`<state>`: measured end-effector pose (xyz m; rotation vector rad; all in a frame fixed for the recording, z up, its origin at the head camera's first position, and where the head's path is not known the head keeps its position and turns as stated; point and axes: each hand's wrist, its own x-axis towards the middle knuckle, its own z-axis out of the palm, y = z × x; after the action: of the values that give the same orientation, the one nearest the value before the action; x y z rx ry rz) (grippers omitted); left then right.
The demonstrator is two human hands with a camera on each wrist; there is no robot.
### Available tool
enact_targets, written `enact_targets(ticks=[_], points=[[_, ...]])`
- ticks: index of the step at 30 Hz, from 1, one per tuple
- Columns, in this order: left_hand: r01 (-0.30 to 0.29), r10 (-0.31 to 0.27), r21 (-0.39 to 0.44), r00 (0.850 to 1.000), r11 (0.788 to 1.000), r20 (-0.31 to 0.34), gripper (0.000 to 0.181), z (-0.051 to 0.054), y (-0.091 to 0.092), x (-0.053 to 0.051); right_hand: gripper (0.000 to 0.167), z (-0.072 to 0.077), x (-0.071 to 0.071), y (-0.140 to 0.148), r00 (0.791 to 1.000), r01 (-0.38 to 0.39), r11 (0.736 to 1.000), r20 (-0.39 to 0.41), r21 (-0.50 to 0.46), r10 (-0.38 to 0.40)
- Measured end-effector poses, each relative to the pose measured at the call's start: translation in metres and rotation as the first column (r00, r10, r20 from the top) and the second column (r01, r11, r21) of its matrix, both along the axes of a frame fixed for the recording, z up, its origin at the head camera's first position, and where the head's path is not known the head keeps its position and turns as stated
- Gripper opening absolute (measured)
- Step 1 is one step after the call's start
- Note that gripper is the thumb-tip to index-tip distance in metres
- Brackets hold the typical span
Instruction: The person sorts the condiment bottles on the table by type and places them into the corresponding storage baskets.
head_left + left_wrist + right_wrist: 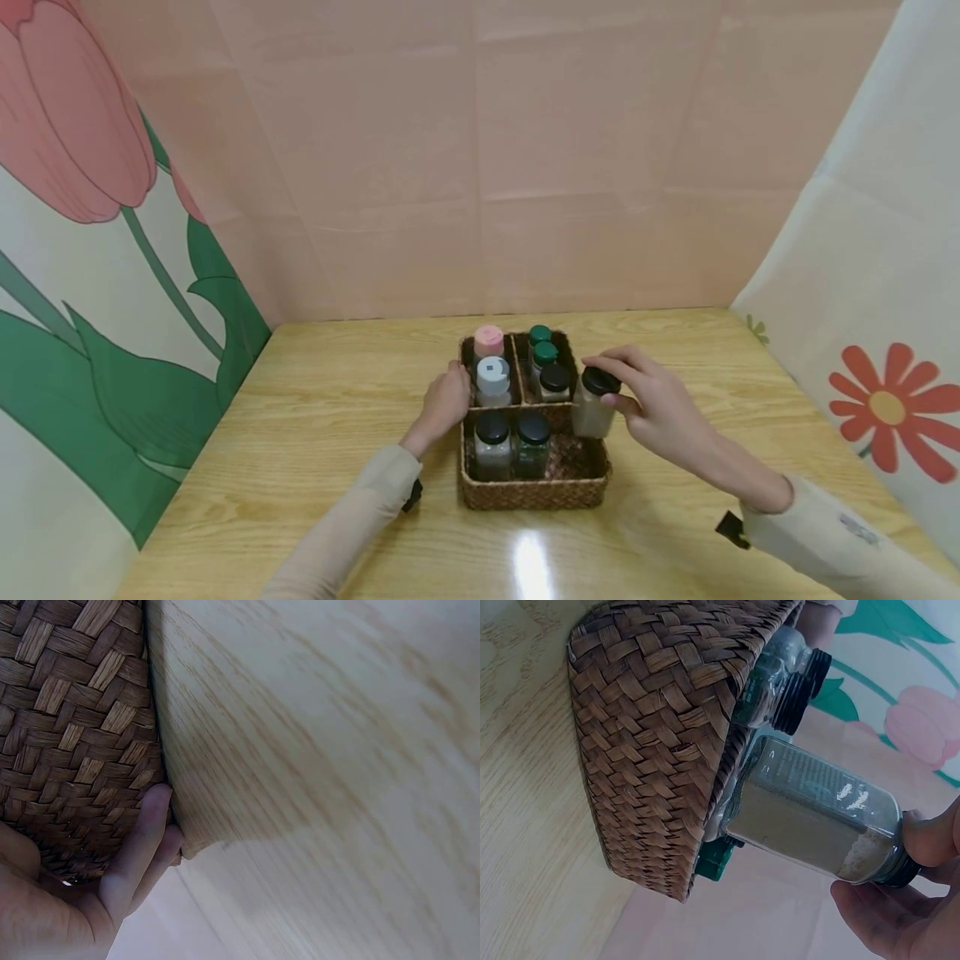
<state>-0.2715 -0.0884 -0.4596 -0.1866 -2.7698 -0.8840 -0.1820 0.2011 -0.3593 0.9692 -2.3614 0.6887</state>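
A woven brown basket (pixel 534 496) with compartments stands on the table. My left hand (pixel 444 402) grips its left side near the back; in the left wrist view, fingers (pixel 139 847) lie along the woven outer wall. My right hand (pixel 660 408) pinches a glass spice jar (pixel 592 414) by its black lid, over the right side of the basket. Pale powder fills much of this jar in the right wrist view, where it is tilted beside the rim. Two black-lidded jars, one pale (pixel 492 454) and one dark (pixel 532 454), stand in the front compartment.
Behind, the left compartment holds a pink-lidded bottle (pixel 489 340) and a white-lidded bottle (pixel 492 379). The back right one holds two green-lidded jars (pixel 545 355) and a black-lidded jar (pixel 554 380). Cloth walls surround the wooden table (pixel 337 383) at the back and both sides.
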Motion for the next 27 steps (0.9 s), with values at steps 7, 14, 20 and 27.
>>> enact_targets(ticks=[7, 14, 20, 27], points=[[0.009, -0.009, -0.005, 1.0, 1.0, -0.012, 0.024, 0.002, 0.0, 0.002, 0.055, -0.004, 0.0, -0.004, 1.0, -0.001, 1.0, 0.028, 0.024, 0.001], [0.004, -0.004, -0.006, 1.0, 1.0, -0.007, 0.025, 0.0, 0.0, 0.001, 0.054, -0.007, 0.001, -0.007, 0.997, -0.008, 1.0, 0.072, 0.029, 0.006], [-0.008, 0.007, -0.017, 0.999, 1.0, -0.051, 0.023, -0.001, 0.001, 0.001, 0.056, -0.011, 0.001, -0.011, 0.998, -0.028, 0.999, 0.059, 0.033, 0.026], [0.0, 0.0, -0.008, 0.999, 1.0, -0.038, 0.023, -0.001, 0.0, 0.0, 0.056, -0.016, 0.0, -0.012, 0.997, -0.029, 0.999, 0.079, 0.039, 0.026]])
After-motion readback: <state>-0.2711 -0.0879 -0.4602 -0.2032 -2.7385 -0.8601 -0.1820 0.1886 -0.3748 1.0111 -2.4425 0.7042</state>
